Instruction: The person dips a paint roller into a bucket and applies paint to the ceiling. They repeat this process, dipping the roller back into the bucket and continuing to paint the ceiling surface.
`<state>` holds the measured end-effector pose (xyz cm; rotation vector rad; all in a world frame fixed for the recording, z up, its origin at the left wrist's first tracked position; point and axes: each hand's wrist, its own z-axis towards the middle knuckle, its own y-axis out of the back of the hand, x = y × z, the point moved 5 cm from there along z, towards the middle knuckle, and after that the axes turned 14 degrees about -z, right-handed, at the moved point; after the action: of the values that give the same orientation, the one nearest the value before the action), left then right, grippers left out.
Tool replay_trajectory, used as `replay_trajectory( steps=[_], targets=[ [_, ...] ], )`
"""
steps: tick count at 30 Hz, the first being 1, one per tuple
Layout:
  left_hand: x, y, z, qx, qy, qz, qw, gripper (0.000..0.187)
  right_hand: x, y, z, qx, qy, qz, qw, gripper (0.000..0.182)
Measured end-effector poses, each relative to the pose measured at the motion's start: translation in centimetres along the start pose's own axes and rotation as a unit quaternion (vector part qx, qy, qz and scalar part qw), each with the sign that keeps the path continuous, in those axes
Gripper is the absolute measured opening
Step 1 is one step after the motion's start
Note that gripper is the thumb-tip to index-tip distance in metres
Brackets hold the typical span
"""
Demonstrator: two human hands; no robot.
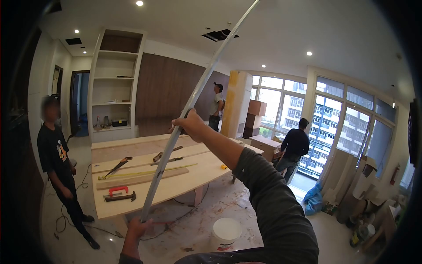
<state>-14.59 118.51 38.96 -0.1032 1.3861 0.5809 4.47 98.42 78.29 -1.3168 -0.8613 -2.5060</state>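
A long, narrow metal bar (202, 82) runs steeply upward across the head view, from low centre-left to the ceiling at top. My right hand (192, 125) is closed around its middle, arm stretched forward. Lower down, my left hand (138, 229) grips the bar's bottom end. Behind the bar lies a pale plywood sheet (211, 176) forming a worktop. On it are a handsaw (118, 166), a hammer (121, 198), a red clamp (118, 190), a wooden strip (176, 176) and an extended yellow measuring tape (187, 166).
A white bucket (227, 233) stands on the littered floor in front of me. One person (57, 154) stands left of the worktop; two others (293, 143) are farther back. Cables (63, 215) trail across the floor. Boards (340, 176) and a blue bag (313, 200) sit at right.
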Motion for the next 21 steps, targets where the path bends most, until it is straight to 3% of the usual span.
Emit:
replay_trajectory(
  steps=[8, 12, 16, 21],
  targets=[
    [-2.2, -9.3, 3.7, 0.015, -0.004, -0.003, 1.0, 0.045, -2.7, 10.2, 0.0, -0.02, 0.013, 0.023, 0.999, 0.051],
    [-7.7, -14.2, 3.2, 0.014, -0.004, 0.001, 1.0, 0.044, -5.7, 15.7, 0.4, -0.037, 0.014, 0.022, 0.999, 0.047],
    [-7.4, -19.4, 3.0, 0.009, 0.009, 0.023, 1.0, 0.04, -9.1, 20.3, -0.5, -0.044, 0.006, 0.012, 0.999, 0.043],
    [-6.8, -23.1, 2.8, 0.0, 0.003, -0.032, 0.999, 0.037, -8.2, 23.3, -3.5, -0.062, -0.012, 0.006, 0.998, 0.045]
  ],
)
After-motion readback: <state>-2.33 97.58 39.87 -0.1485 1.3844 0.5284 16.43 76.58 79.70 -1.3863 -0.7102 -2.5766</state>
